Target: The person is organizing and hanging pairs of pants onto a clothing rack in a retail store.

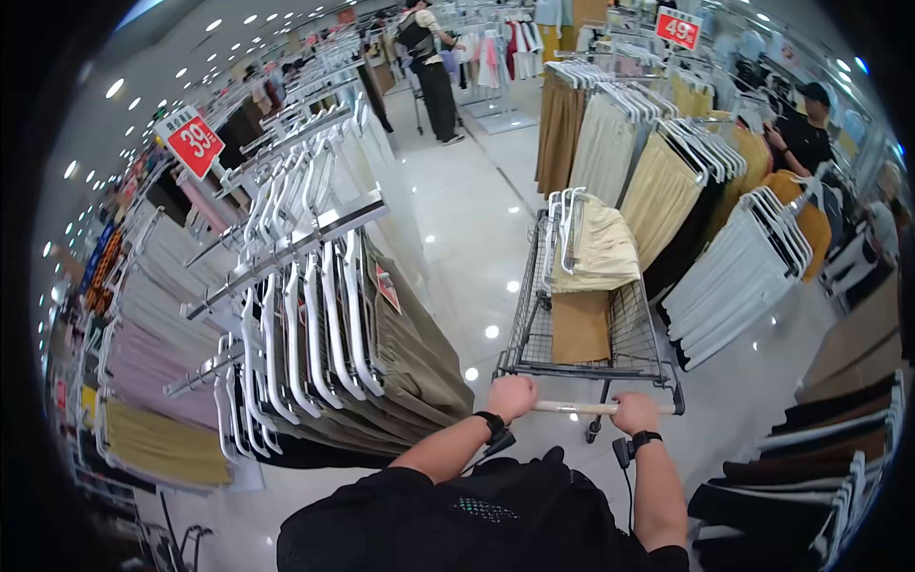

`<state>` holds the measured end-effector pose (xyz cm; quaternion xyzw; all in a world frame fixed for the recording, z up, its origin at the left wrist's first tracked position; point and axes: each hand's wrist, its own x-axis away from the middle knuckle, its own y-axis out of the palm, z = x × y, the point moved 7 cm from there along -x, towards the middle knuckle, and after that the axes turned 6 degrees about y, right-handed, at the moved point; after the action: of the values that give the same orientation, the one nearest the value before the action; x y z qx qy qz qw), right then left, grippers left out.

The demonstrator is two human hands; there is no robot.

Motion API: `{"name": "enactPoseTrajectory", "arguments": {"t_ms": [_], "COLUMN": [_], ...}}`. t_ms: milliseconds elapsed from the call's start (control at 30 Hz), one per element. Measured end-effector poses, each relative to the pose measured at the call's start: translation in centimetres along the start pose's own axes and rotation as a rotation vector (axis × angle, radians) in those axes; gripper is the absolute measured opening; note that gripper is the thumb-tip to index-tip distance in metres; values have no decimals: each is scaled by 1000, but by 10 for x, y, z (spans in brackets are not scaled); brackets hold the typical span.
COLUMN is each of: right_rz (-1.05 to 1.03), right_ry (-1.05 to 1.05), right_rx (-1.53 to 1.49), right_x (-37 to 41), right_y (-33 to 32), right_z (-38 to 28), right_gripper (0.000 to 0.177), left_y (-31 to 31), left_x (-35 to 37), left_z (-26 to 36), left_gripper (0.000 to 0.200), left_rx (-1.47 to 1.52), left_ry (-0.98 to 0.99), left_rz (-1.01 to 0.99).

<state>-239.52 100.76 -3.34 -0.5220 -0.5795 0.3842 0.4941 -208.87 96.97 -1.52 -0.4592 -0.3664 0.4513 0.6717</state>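
Note:
My left hand [511, 397] and my right hand [635, 413] both grip the pale handle bar [575, 407] of a wire shopping cart [534, 324] in a shop aisle. Both wrists carry black bands. The cart holds cream and tan garments [602, 250] on white hangers, stacked at its far end. A tan piece [581, 326] lies lower in the basket.
A rack of olive and grey trousers on white hangers [324, 334] stands close on the left, with a red 39 price sign [192, 140]. Racks of beige and mustard trousers [667, 181] line the right. A person [431, 67] stands far up the white tiled aisle; another [805, 133] is at the right.

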Motion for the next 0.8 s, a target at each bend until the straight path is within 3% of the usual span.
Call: {"name": "enactPoseTrajectory", "arguments": {"t_ms": [100, 433, 633, 733, 800], "right_rz": [17, -38, -39, -63, -83], "right_ry": [-80, -212, -272, -302, -326], "right_rx": [-94, -14, -5, 32, 75], "right_x": [-41, -201, -315, -377, -415], "right_y": [2, -44, -50, -57, -62], "right_z": [17, -30, -56, -70, -73], "right_gripper": [27, 29, 29, 28, 27], "left_y": [-11, -44, -64, -89, -90], "left_x": [-24, -129, -212, -256, -287], "left_z": [7, -48, -91, -105, -116], "left_gripper": [44, 40, 38, 40, 39], "left_rx": [3, -43, -35, -4, 27], "left_ry": [-100, -296, -343, -340, -366], "left_rz": [-6, 89, 135, 269, 230]}}
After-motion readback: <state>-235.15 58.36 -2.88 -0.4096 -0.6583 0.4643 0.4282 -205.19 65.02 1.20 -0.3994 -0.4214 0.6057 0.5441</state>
